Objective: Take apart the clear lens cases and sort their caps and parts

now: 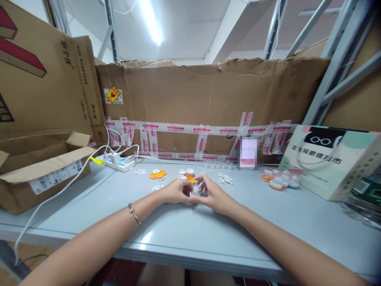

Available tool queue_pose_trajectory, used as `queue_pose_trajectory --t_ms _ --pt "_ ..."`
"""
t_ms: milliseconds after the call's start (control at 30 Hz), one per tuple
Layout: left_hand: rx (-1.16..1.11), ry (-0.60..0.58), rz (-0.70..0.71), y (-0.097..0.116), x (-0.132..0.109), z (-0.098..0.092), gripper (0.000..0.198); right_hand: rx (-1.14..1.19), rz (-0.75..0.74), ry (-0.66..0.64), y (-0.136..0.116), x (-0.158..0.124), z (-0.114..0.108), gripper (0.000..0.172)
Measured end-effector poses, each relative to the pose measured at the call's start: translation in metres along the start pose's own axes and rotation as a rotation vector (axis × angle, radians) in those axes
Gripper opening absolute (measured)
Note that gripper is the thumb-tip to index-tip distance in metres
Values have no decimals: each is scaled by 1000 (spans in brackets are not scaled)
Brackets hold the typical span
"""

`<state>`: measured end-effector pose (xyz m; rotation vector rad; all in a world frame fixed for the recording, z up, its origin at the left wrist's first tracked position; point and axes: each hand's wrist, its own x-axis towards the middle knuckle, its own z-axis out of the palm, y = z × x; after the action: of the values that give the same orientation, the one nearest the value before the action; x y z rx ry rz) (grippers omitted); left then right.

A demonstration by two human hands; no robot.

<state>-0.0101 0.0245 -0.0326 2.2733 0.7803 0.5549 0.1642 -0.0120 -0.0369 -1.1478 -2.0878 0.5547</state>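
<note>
My left hand [176, 191] and my right hand [213, 194] meet at the middle of the grey table [190, 234], fingers pinched together round a small clear plastic piece [196, 190] held between them. A thin bracelet sits on my left wrist. Just beyond the hands lie orange and white round caps [157, 174], two small capped pieces [186, 172] and a scatter of little white parts [225, 178].
A white power strip [117, 162] with a trailing cable lies at the back left. An open cardboard box [38, 167] stands at the left. A cluster of finished orange and teal pieces [278, 178] sits by a printed paper bag [330, 159] at the right. A taped cardboard wall [208, 107] closes the back.
</note>
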Motion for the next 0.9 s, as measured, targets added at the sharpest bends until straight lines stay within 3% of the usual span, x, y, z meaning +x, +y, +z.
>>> queue_pose_trajectory --t_ms 67,133,233,333,467,533,633,800,900 --pt "-2 -3 -14 0 0 1 25 -15 42 18 0 1 2 25" --pt "-15 -12 2 -1 0 1 26 8 -19 -14 -3 0 3 18" --pt "-14 -7 20 -1 0 1 26 92 -126 -73 -7 -1 2 30" --pt "16 -8 -5 -2 -1 0 28 89 -74 4 -6 -1 1 42" --pt "6 -10 15 -1 -1 0 28 195 -122 -20 -2 0 1 32" --pt "8 -4 17 0 -1 0 26 231 -174 -48 -2 0 2 37" --pt "14 -12 8 0 -1 -1 23 152 -138 2 -3 1 2 40" --pt "0 -27 14 4 -3 -1 26 216 -206 19 -3 1 -1 23" --pt "17 -28 -3 6 -5 -2 27 287 -215 187 3 7 -9 21"
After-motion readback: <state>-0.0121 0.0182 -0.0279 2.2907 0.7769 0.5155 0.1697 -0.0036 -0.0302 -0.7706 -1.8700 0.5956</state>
